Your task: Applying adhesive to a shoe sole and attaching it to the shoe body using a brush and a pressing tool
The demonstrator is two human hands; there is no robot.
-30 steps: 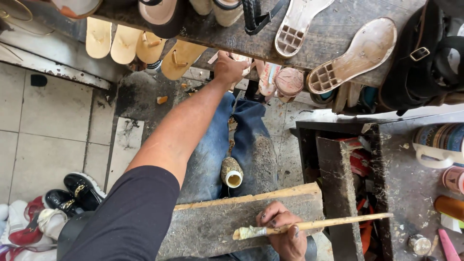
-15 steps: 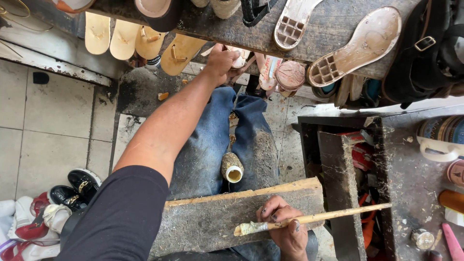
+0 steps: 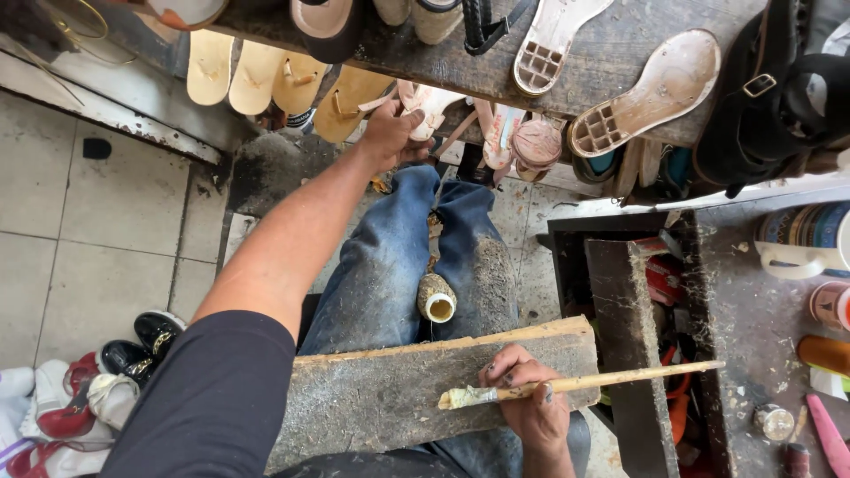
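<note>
Pale pink, the sandal sole lay under the dark shelf, well ahead of the knees, its long axis slanting up and to the right. The left hand, far nearer, was closed around it. The right hand gripped a glue brush lying crosswise over the wooden board. A small open glue bottle stood between the thighs. A labelled mug stood at the right.
</note>
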